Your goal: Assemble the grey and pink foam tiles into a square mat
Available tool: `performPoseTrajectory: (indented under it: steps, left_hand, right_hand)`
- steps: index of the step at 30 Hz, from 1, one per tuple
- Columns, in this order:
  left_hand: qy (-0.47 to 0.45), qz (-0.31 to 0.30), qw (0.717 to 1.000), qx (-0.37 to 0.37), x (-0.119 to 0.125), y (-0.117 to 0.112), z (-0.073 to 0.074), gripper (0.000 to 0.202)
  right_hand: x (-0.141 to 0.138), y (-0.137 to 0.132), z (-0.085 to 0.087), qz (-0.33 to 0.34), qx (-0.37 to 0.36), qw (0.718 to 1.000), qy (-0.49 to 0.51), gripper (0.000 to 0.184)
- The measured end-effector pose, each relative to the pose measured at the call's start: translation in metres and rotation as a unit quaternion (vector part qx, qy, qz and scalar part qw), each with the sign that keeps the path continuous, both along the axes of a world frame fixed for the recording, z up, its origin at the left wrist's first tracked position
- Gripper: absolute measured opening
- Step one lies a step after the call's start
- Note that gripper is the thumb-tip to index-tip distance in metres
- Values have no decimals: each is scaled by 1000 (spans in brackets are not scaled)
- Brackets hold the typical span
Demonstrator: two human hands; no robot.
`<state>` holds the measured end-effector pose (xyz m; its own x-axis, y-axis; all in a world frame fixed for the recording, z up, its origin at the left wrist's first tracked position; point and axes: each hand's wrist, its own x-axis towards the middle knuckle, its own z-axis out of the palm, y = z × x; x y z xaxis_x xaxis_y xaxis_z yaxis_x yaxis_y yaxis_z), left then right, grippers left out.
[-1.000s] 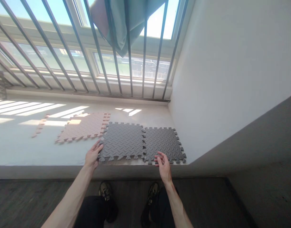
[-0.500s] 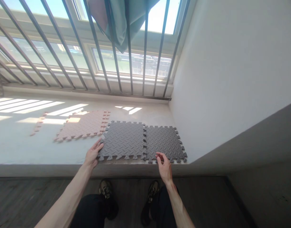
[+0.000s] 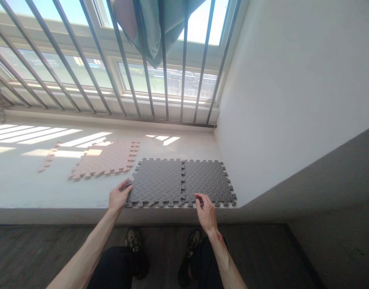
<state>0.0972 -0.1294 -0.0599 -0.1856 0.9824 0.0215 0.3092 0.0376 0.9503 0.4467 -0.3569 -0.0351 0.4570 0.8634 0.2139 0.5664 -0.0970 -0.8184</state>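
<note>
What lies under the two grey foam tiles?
The two grey interlocking foam tiles lie flat on the pale concrete ledge. The ledge surface beneath them is covered, so nothing else there can be seen.

**Both arms out, hands low and apart**

The left arm runs bare from the lower left, forearm straight, wrist slightly bent. The left hand lies palm down, fingers loosely spread and pointing right, thumb uppermost. The right arm rises from the lower middle, its forearm angled up and left. The right hand sits level with the left, well apart from it, fingers curled forward, slack, gripping nothing.
</note>
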Motion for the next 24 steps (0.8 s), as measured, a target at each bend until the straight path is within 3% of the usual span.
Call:
performPoseTrajectory:
  steps: [3,5,8,10,12,15,17,20,24]
  left_hand:
    - [210,-35,962,172,10,-10,9,51]
    - [282,-141,915,252,26,-23,15,51]
    - [349,-320,829,300,58,-46,19,57]
    - [384,-387,778,313,79,-59,16,65]
    - [407,-418,748,316,97,-68,9,69]
    - [422,-436,730,315,114,-72,-3,75]
    - [424,-442,724,318,120,-72,-9,81]
    - [419,-442,724,324,123,-72,-14,87]
    - [406,-438,730,332,123,-70,-17,91]
  right_hand:
    - [-12,7,12,54,1,992,-116,35]
    - [-21,14,14,102,-3,979,-178,40]
    - [-34,19,3,155,-25,956,-249,48]
    - [-42,18,-8,163,-44,944,-284,51]
    - [-49,14,-18,160,-57,936,-308,54]
    - [-54,11,-22,153,-62,934,-317,61]
    - [-51,17,-14,153,-69,938,-304,59]
    - [-38,41,6,165,-84,941,-283,46]
    - [-21,81,21,175,-75,937,-294,48]
